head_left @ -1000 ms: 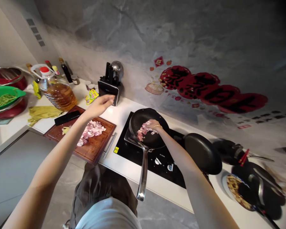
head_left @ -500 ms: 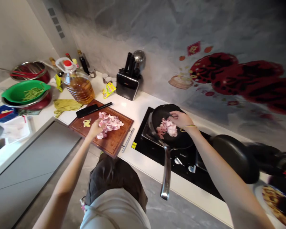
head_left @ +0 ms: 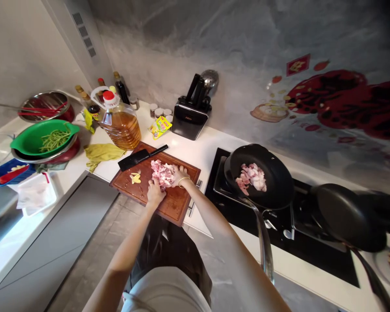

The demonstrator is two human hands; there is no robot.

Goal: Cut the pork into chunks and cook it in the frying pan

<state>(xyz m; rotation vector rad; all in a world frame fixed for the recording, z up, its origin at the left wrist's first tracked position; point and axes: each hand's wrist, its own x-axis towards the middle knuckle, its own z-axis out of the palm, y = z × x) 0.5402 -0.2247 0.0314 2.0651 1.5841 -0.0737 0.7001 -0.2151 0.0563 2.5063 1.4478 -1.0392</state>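
Chopped raw meat (head_left: 162, 170) lies heaped on the wooden cutting board (head_left: 178, 206). My left hand (head_left: 155, 193) grips the near side of the heap with bent fingers. From the right, my right hand (head_left: 180, 176), with a bracelet at the wrist, cups around the same meat; its fingertips are partly hidden. A black cleaver (head_left: 134, 160) rests along the board's back left edge. Sliced ginger-like pieces (head_left: 135, 177) sit left of the meat. More meat pieces (head_left: 254, 175) are in a black frying pan (head_left: 277, 186) on the stove.
A large oil jug (head_left: 121, 128) stands behind the board, near a knife block (head_left: 190, 119). The pan's handle (head_left: 264, 242) juts over the counter edge. A second pan (head_left: 341, 212) is farther right. A green colander (head_left: 26, 134) with green strips stands at the left.
My right hand has left the frying pan and come to the meat on the board. My left hand stays at the heap, now at its near side. The view has shifted.
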